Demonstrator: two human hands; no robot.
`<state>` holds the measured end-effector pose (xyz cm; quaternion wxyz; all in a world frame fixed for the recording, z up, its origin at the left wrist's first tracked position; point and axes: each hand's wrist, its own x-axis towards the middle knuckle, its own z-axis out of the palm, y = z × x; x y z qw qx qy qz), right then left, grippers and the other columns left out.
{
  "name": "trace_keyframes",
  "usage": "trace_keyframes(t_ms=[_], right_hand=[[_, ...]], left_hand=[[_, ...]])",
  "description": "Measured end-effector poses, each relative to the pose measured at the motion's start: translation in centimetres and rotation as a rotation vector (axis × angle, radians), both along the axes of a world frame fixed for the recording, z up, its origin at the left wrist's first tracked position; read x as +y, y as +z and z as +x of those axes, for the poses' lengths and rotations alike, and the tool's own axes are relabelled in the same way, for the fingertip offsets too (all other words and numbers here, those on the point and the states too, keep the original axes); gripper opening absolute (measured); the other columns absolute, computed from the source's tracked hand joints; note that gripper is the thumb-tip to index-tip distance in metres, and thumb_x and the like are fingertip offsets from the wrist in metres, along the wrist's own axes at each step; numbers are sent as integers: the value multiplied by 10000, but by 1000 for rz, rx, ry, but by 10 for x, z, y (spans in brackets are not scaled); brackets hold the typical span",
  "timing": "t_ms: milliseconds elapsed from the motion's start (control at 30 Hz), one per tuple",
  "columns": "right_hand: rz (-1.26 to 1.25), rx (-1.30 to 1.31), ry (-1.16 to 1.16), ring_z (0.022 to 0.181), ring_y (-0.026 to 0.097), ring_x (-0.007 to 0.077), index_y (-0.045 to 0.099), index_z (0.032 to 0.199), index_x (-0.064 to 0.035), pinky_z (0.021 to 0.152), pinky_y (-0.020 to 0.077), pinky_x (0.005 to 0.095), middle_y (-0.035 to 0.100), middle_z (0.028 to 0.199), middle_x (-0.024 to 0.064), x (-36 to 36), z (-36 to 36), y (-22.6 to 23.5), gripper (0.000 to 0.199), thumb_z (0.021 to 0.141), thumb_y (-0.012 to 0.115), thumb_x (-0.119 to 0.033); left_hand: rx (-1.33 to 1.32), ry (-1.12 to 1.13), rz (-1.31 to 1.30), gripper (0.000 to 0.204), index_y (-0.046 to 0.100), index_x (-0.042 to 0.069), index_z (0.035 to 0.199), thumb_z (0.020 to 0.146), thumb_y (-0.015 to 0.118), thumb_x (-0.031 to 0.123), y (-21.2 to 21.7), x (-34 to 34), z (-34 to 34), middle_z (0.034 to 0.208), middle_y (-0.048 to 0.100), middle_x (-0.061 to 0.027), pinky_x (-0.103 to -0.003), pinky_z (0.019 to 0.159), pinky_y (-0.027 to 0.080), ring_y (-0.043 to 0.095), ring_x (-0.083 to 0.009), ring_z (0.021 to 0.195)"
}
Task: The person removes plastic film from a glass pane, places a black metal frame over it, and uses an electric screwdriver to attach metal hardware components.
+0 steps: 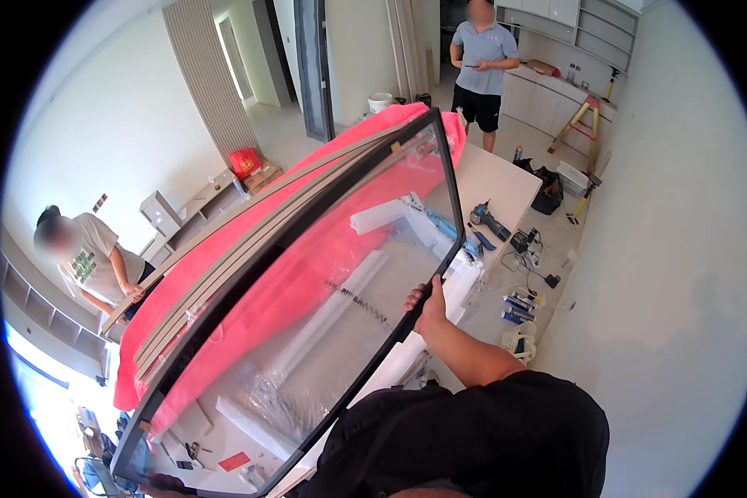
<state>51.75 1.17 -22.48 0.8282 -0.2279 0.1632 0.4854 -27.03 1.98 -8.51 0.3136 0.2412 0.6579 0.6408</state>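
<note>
Right hand (427,304) closed on black-framed glass panel (324,274) — tilted above pink-covered surface (249,249), left hand (170,484) gripping its lower corner — grip partly hidden.

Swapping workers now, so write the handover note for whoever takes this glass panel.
Right hand: gripping the right edge of the glass panel's black frame.
Left hand: at the panel's lower left corner, barely in view; grip unclear.
Panel: held up and tilted over the table, which has a pink sheet on it; grey strips lie along the panel's upper edge.
A person stands at the far left end.
Done: panel lifted. Left: it is not yet set down anywhere.
</note>
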Motion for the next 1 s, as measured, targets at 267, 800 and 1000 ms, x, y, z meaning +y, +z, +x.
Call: trace_keyframes(t_ms=[267,800,1000], right_hand=[[-115,-10,-100,583,452,151,545,843,-144,564,390,302,485,651,-30,11,37,-6,576,956,474,-705],[483,-42,27,713,647,241,631,901,-124,757,561,439,649,767,31,79,113,-81,529,960,475,-627],[211,-110,-122,573,602,228,573,732,-127,601,543,430,575,605,24,81,149,-39,709,904,384,-789]], left_hand=[[57,96,4,770,462,154,927,853,204,876,-10,-10,83,850,493,-74,-509,694,370,463,-248,762],[-85,-108,231,824,249,108,1296,865,400,794,6,-26,157,1285,296,-151,-543,974,261,351,-338,1154],[-347,-508,549,929,170,91,1434,869,474,763,25,-7,213,1448,222,-181,-556,1079,220,309,-371,1301]])
